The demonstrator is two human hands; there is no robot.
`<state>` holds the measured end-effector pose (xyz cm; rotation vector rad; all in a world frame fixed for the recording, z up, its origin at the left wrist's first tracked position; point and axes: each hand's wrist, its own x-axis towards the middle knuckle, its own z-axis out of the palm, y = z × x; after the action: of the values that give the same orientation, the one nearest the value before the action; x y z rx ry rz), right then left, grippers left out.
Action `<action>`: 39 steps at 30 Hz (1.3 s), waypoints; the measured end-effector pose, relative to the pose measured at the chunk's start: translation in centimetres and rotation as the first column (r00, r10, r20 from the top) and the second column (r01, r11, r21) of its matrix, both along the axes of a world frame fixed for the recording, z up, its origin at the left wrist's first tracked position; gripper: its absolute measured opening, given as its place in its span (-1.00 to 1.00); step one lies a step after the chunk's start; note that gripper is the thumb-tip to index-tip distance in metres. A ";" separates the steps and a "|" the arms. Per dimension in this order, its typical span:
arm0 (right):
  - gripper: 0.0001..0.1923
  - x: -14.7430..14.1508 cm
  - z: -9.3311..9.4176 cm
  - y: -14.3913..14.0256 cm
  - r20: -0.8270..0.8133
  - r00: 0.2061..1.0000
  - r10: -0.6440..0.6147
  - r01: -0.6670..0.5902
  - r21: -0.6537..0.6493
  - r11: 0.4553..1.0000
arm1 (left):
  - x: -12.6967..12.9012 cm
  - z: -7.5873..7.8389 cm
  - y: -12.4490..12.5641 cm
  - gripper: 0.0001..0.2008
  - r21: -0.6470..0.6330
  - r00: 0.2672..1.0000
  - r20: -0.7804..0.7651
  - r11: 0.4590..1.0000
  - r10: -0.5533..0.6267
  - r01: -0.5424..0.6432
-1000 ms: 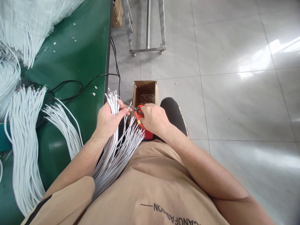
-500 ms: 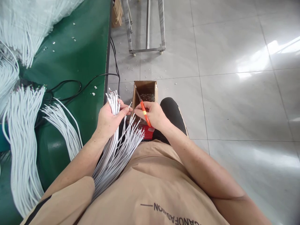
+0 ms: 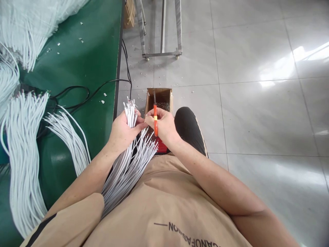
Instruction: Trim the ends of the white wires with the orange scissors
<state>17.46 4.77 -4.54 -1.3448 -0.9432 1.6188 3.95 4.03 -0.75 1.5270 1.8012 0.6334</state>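
Observation:
My left hand is closed around part of a bundle of white cables, their cut ends standing up past the thumb. More cables of the bundle fan out below that hand and lie across my lap. My right hand holds a slim tool with red-orange handles, a yellow band and a dark tip pointing away from me; its exact kind is unclear. The fingertips of both hands meet in front of me, at a cable end mostly hidden between them.
An open cardboard box with small scraps inside stands beyond my hands. On the green table at left lie more cable bundles, a black cord and white bits. A metal frame on casters stands farther off.
My left hand has shifted slightly right with the cables. My right hand has turned the red-handled tool more upright, and its fingertips have come up against the left hand's.

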 end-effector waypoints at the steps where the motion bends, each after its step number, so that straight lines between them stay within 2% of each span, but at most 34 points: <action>1: -0.90 -0.3 -0.1 -0.1 0.006 1.000 -0.013 0.013 -0.008 1.000 | 0.1 0.0 0.0 -0.71 0.005 0.999 -0.032 1.000 -0.011 0.012; 4: -0.88 -0.3 -0.2 0.1 -0.123 0.992 0.027 -0.035 -0.059 0.998 | 0.0 0.1 0.1 -0.71 -0.014 0.998 -0.058 1.000 -0.018 0.017; 6: -0.83 0.4 0.0 0.5 -0.263 0.962 0.070 -0.089 -0.061 0.994 | -0.2 0.0 0.2 -0.72 -0.032 1.000 -0.017 0.999 -0.003 0.003; 8: -0.80 1.2 0.2 0.7 -0.304 0.948 0.096 -0.114 -0.044 0.992 | -0.5 -0.1 0.2 -0.73 -0.043 0.999 0.038 0.999 0.005 -0.003; 12: -0.84 1.9 0.6 0.7 -0.254 0.962 0.103 -0.118 -0.045 0.992 | -0.8 -0.5 0.3 -0.69 -0.069 0.994 0.106 0.997 0.032 -0.025; 16: -0.77 1.6 0.5 0.4 -0.206 0.974 0.096 -0.105 -0.033 0.994 | -0.8 -0.8 0.3 -0.70 -0.057 0.986 0.165 0.998 0.041 -0.032; 18: -0.74 1.4 0.2 0.2 -0.140 0.986 0.088 -0.092 -0.017 0.996 | -0.7 -0.8 0.2 -0.70 -0.038 0.988 0.144 0.998 0.046 -0.041; 21: -0.76 1.0 -0.2 -0.6 0.029 0.998 0.051 -0.054 0.079 0.995 | -0.5 -0.6 0.1 -0.68 -0.026 0.995 0.074 0.997 0.071 -0.070; 24: -0.78 0.7 -0.2 -1.4 0.138 0.990 0.040 -0.070 0.220 0.973 | -0.6 -0.5 0.1 -0.66 -0.028 0.994 0.072 0.996 0.084 -0.083; 26: -0.74 0.6 0.1 -1.6 0.132 0.991 0.029 -0.061 0.247 0.967 | -0.7 -0.7 0.1 -0.65 -0.035 0.991 0.093 0.995 0.095 -0.092; 29: -0.69 0.8 0.1 -1.1 0.053 0.997 -0.049 0.040 0.158 0.987 | -0.9 -1.2 0.1 -0.63 -0.034 0.984 0.130 0.992 0.123 -0.119; 31: -0.70 1.0 -0.1 -0.4 -0.025 0.999 -0.019 0.022 0.092 0.996 | -1.0 -1.4 0.1 -0.62 -0.030 0.978 0.158 0.991 0.134 -0.131; 34: -0.74 1.0 -0.6 0.1 -0.115 0.993 0.037 -0.030 0.064 0.998 | -1.2 -1.3 0.2 -0.62 -0.079 0.960 0.255 0.992 0.112 -0.094; 37: -0.79 0.8 -0.8 0.1 -0.071 0.989 -0.128 0.132 0.054 0.990 | -1.6 -0.8 0.4 -0.64 -0.204 0.916 0.390 0.979 0.093 -0.013; 39: -0.80 0.8 -0.7 -0.1 -0.023 0.976 -0.219 0.220 0.100 0.970 | -1.9 -0.5 0.5 -0.64 -0.253 0.898 0.426 0.967 0.109 0.003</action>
<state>18.22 4.71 -5.27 -1.3179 -0.8274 1.3911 2.04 4.57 -1.23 1.0671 1.5117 0.6856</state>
